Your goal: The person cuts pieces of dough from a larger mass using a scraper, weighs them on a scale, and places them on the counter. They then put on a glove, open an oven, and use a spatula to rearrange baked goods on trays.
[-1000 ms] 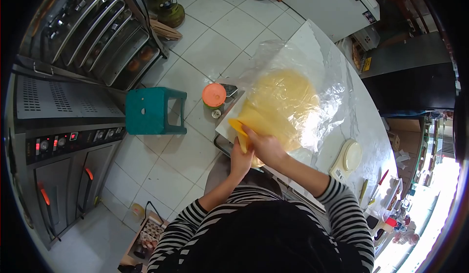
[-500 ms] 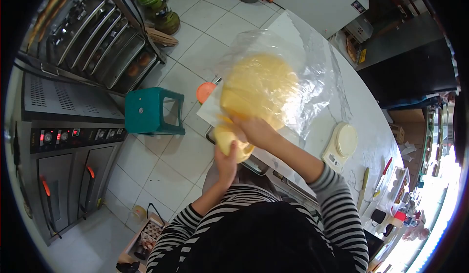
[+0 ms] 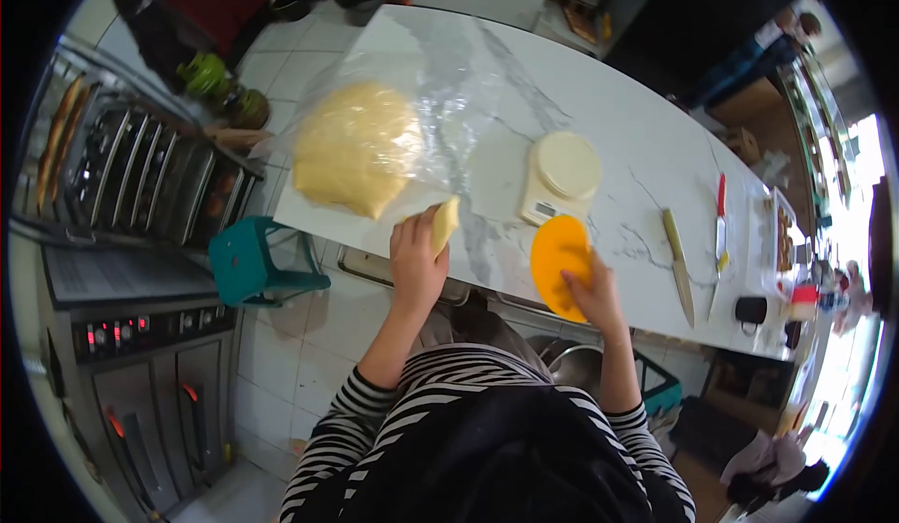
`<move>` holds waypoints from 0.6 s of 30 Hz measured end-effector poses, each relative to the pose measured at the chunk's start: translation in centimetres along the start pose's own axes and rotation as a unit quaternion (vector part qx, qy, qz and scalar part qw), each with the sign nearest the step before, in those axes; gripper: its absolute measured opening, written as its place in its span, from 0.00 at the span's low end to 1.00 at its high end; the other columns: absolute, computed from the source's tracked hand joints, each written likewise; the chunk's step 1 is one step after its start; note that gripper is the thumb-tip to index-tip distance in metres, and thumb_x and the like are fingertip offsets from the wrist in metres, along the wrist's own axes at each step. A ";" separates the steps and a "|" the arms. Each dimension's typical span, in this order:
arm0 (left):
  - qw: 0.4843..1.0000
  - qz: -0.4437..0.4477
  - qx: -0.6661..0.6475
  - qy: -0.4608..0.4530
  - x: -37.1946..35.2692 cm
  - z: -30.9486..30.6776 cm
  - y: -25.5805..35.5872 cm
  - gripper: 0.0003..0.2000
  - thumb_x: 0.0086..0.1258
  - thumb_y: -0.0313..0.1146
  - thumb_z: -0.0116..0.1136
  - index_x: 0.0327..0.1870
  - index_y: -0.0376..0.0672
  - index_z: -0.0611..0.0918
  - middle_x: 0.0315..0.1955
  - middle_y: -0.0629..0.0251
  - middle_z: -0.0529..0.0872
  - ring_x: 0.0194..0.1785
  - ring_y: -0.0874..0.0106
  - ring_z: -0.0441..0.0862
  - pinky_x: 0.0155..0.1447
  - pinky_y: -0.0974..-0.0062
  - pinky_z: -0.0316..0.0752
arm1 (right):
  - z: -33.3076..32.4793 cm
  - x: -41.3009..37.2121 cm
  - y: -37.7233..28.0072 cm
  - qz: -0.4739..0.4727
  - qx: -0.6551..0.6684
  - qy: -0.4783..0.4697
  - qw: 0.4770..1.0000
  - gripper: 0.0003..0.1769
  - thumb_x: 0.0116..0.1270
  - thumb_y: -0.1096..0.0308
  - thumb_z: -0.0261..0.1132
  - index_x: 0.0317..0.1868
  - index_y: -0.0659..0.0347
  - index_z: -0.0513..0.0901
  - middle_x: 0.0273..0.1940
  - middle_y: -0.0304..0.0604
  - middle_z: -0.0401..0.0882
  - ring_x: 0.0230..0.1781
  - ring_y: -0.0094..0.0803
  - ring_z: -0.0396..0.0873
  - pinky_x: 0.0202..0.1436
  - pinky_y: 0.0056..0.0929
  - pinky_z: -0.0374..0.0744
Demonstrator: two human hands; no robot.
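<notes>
A small piece of yellow dough [image 3: 448, 223] is held in my left hand [image 3: 418, 259], just over the table's front edge. My right hand [image 3: 594, 296] grips an orange oval scraper [image 3: 558, 266] in front of the scale. The large yellow dough mass [image 3: 356, 148] lies to the left on the marble table [image 3: 646, 186], partly covered by a clear plastic sheet [image 3: 459, 102]. Behind the scraper stands a cream kitchen scale [image 3: 566, 169] with a round plate.
Two knives, one green-handled [image 3: 676, 251] and one red-handled [image 3: 720, 219], lie to the right. Beyond them are a tray [image 3: 783, 242] and a black cup [image 3: 750, 311]. A green stool [image 3: 245, 259] and ovens [image 3: 140, 336] are at the left. A person [image 3: 777, 45] is at the far right.
My hands have moved apart, and the small dough piece has come away from the large mass. The orange scraper now shows in my right hand. The view has shifted right.
</notes>
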State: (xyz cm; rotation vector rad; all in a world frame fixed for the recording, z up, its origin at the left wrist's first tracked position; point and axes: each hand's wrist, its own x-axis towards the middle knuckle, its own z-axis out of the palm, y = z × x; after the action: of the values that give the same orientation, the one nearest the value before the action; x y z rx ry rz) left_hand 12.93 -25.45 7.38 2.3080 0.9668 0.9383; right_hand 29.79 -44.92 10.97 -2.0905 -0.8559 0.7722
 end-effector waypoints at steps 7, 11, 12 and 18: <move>0.938 0.095 0.102 -0.318 0.6 5.3 -0.3 0.38 0.50 0.35 0.64 0.65 0.48 0.59 0.59 0.47 0.61 0.55 0.56 0.68 0.60 0.65 0.62 | -3.0 -3.4 5.6 -0.012 0.189 0.233 0.954 0.23 0.58 0.75 0.61 0.54 0.68 0.66 0.42 0.48 0.79 0.39 0.30 0.78 0.42 0.28 0.77; 0.950 0.103 0.121 -0.268 2.4 4.8 0.3 0.38 0.47 0.43 0.66 0.62 0.47 0.65 0.60 0.54 0.64 0.52 0.58 0.71 0.57 0.64 0.64 | 0.8 -2.5 2.3 0.020 0.111 0.065 0.992 0.22 0.57 0.76 0.59 0.54 0.65 0.67 0.37 0.54 0.79 0.36 0.41 0.81 0.40 0.33 0.77; 0.939 0.150 0.215 -0.224 2.9 4.8 0.4 0.34 0.47 0.43 0.66 0.59 0.45 0.69 0.57 0.57 0.69 0.50 0.59 0.73 0.54 0.66 0.65 | 2.1 -1.5 1.2 0.000 0.073 0.057 0.996 0.20 0.57 0.75 0.60 0.51 0.64 0.68 0.34 0.55 0.79 0.33 0.45 0.80 0.37 0.35 0.77; 0.962 0.107 0.019 -0.249 1.7 7.1 -3.1 0.21 0.47 0.39 0.65 0.43 0.43 0.80 0.38 0.65 0.82 0.47 0.66 0.74 0.52 0.66 0.64 | 8.7 4.3 -1.7 -0.045 -0.065 0.150 0.985 0.10 0.59 0.69 0.58 0.39 0.63 0.69 0.26 0.54 0.78 0.26 0.51 0.77 0.26 0.45 0.73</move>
State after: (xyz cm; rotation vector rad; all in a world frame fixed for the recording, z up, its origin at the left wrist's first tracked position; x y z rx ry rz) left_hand 17.71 -23.26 1.42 2.5363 0.5352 0.3729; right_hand 25.45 -37.29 6.45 -2.1944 -0.8435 0.3471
